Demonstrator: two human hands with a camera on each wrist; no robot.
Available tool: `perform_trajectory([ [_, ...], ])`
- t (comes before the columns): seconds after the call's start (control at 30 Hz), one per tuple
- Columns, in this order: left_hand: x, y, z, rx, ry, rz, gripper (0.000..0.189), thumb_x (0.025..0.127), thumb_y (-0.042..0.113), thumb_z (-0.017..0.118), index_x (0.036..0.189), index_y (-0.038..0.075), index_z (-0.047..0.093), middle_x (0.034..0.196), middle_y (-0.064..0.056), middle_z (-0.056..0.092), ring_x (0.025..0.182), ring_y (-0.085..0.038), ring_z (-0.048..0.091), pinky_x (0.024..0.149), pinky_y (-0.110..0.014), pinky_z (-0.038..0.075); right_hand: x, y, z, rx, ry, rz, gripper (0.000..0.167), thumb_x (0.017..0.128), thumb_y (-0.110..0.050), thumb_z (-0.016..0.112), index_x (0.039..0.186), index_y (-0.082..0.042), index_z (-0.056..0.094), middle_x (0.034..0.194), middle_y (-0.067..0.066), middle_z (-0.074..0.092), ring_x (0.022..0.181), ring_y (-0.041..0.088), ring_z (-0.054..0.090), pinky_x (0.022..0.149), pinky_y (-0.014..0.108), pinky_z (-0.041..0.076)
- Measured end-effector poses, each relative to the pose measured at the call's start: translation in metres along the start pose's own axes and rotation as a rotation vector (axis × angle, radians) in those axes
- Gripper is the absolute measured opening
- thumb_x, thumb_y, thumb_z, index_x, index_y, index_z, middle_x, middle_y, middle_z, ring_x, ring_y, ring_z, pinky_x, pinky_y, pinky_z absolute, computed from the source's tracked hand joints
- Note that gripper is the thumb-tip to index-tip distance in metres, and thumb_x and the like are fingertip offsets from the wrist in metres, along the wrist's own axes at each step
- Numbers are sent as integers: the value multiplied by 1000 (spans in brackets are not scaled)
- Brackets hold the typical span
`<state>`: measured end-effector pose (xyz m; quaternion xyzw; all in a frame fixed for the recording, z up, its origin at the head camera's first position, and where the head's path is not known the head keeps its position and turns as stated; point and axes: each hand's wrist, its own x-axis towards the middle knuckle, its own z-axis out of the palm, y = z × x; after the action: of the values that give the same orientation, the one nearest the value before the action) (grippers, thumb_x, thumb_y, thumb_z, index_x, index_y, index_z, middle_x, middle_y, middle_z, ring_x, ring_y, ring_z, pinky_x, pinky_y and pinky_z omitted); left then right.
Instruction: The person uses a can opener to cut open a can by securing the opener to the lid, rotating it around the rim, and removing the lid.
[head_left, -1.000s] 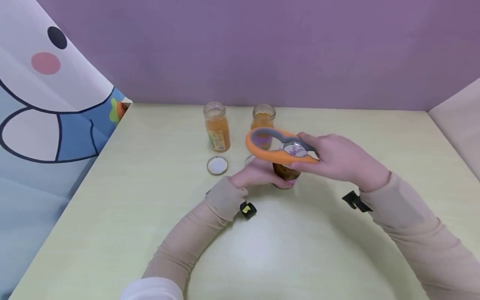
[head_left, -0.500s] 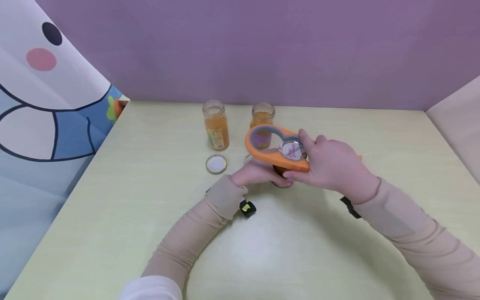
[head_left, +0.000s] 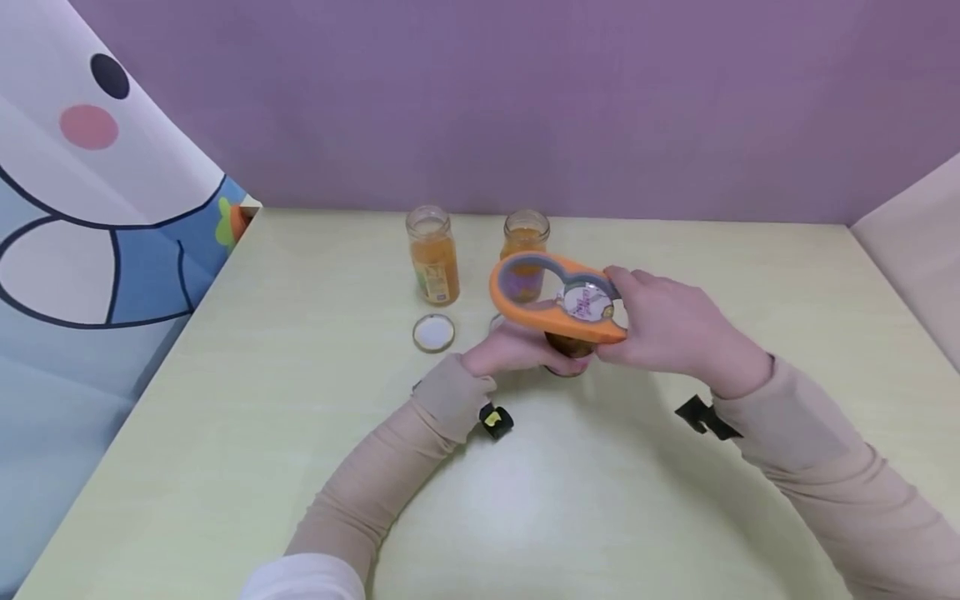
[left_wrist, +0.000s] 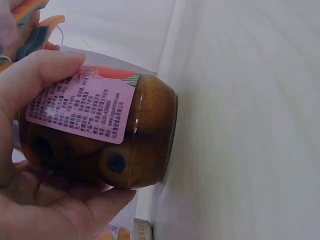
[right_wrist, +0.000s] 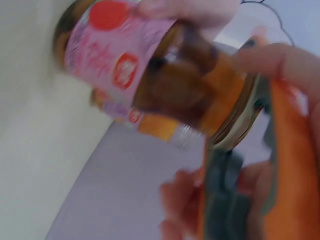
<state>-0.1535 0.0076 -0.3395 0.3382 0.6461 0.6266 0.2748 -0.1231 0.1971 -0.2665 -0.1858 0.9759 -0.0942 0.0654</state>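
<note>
A glass jar of round fruit in dark syrup (left_wrist: 145,130) has a pink label and stands on the table. Around its lower body my left hand (head_left: 517,346) wraps thumb and fingers, holding it. An orange and grey jar opener (head_left: 536,317) lies level over the jar top. One of its openings surrounds the printed lid (head_left: 587,302), which is on the jar. My right hand (head_left: 671,323) grips the opener's right end, thumb on the near side. In the right wrist view, the opener's grey inner pads (right_wrist: 222,172) are at the lid's rim.
Two uncovered jars with orange contents stand behind: a tall one (head_left: 435,262) and a shorter one (head_left: 525,236), partly hidden by the opener. A loose lid (head_left: 433,332) lies upturned on the pale table (head_left: 300,400). Another lid (head_left: 495,320) shows partly behind my left hand. A purple wall (head_left: 480,108) closes the back.
My right hand swung the opener's right end towards me, then slightly back away, and the lid's print turned with it. The left hand and jar stayed in place.
</note>
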Motion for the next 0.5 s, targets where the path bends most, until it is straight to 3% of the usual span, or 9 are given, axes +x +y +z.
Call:
perform_trajectory([
  [0.17,-1,2,2,42,32,-93,56,80,-10,64,132,-1,46,125,-13,53,97,-13,50,83,-19,45,-1,-7,1,4,5,68,71,68,-32,69,125,2,44,102,14,60,77,25,57,57,38,47],
  [0.3,-1,2,5,12,14,-98,51,83,-6,64,129,0,46,90,-10,56,75,-24,47,69,-25,42,0,-6,3,16,50,60,63,65,-28,70,119,-1,51,95,10,63,72,23,56,54,36,45],
  [0.4,1,1,8,-63,-12,-79,41,85,-7,60,124,-3,47,64,-5,42,57,-28,35,59,-30,34,0,-4,4,35,83,41,56,63,-25,71,112,-4,54,89,7,63,68,22,55,51,34,43],
  [0.5,2,1,10,-62,1,-56,36,84,-9,56,118,-4,48,59,-4,39,53,-25,33,56,-29,33,0,-2,6,39,107,18,53,62,-23,70,109,-4,55,85,6,63,66,20,53,53,33,42],
])
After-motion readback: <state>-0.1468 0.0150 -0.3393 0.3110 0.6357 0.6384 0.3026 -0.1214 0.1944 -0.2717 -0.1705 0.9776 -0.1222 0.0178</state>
